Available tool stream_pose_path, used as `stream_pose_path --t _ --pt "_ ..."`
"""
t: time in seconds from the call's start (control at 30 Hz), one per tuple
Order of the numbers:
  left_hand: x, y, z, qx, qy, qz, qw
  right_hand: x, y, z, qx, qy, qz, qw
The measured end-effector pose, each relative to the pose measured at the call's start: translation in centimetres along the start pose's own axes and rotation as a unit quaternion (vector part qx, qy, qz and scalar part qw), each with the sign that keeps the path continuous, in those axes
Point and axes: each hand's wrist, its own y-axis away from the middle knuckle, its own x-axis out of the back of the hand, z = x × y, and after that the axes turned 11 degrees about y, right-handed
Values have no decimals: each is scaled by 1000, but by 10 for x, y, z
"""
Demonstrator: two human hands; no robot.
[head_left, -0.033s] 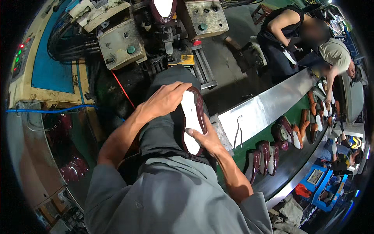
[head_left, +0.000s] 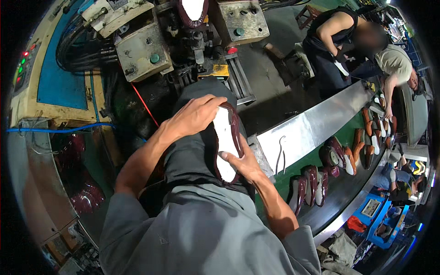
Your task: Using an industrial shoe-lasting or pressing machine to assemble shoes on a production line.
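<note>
A maroon shoe upper (head_left: 227, 142) rests sole-up on my lap, its white insole facing me and glossy leather folded round the rim. My left hand (head_left: 196, 117) is closed over its far end, fingertips curled on the edge. The near half is in my right hand (head_left: 243, 160), with the thumb pressed on the white insole and the other fingers wrapped round the right side, mostly hidden beneath. To the right of my hands, a pair of pincers (head_left: 280, 153) lies on a shiny metal bench (head_left: 302, 133).
Ahead stands a machine with two control boxes (head_left: 143, 50), holding another maroon shoe (head_left: 191, 13). A conveyor (head_left: 339, 201) on the right carries several maroon and brown shoes. Two people (head_left: 332, 41) work at the far right. More maroon uppers (head_left: 87, 195) lie at left.
My hands and the shoe upper hold the same position. At the far right, a co-worker's arm over the conveyor has shifted slightly.
</note>
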Motion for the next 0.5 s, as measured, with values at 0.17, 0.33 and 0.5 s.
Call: stream_pose_path --t 0.17,0.33,0.5 --pt "4 2 -11 36 -59 -46 997 -4 -1 -3 20 0 -21 1000" --pt "1 5 -11 22 77 60 995 -8 -4 0 47 -17 18 999" --pt "4 8 32 137 54 136 980 4 -11 -17 134 127 43 982"
